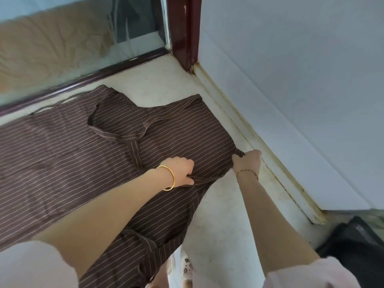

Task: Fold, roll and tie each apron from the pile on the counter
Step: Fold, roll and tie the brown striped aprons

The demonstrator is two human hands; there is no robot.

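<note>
A brown apron with thin white stripes (68, 154) lies spread across the pale counter (164, 84), its neck loop (116, 136) folded back onto the bib. My left hand (182, 169), gold bangle at the wrist, pinches a strap or fold of the cloth near the apron's right side. My right hand (247, 161) grips the apron's right corner, close to the wall's base. The lower part of the apron hangs over the counter's front edge.
A white wall (301, 90) with a stained trim strip runs along the counter's right side. A dark red window frame (182, 32) and glass border the back. A black object (357, 246) sits at the lower right. Feet in slippers show below the counter edge.
</note>
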